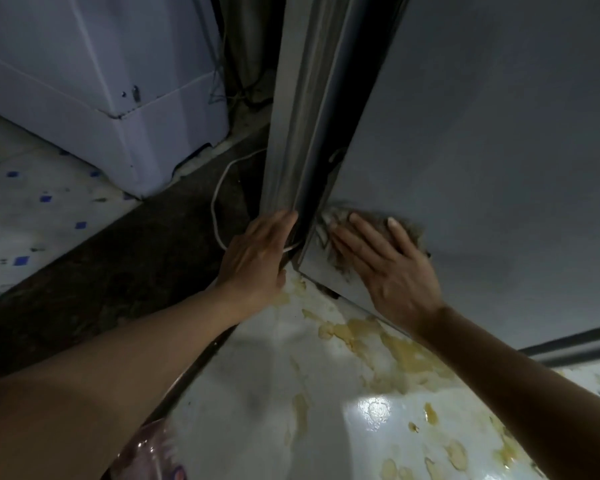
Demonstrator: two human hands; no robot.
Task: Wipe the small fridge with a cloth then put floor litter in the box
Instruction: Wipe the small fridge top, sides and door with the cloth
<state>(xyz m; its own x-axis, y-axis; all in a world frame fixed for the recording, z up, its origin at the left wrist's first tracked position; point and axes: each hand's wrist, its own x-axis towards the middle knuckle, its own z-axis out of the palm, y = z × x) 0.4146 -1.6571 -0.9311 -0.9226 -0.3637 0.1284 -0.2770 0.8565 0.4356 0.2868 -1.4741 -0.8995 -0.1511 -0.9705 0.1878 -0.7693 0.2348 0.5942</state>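
The right hand (392, 268) presses a crumpled grey-brown cloth (343, 233) flat against the pale grey side panel of the small fridge (482, 133), low down and just beside the panel's front corner. Its grip is wide: the fingers lie straight and spread over the cloth, pinning it rather than clutching it. The left hand (257, 258) rests on the lower end of the grey metal edge strip (302, 133) beside the dark door seam; its fingers are extended along the strip, holding nothing, so it seems to steady the cabinet.

The wiping step is in hand, and the box for floor litter is not in view. To wipe well here, the palm should keep even pressure so the cloth does not bunch, and strokes should overlap, working along the panel and down to its bottom edge. The corner seam probably traps grime, so a folded edge of cloth run along it would help. The glossy white surface with yellowish stains (326, 393) below the panel looks sticky. A thin white cable (219, 199) curls near the left hand and is best left undisturbed.
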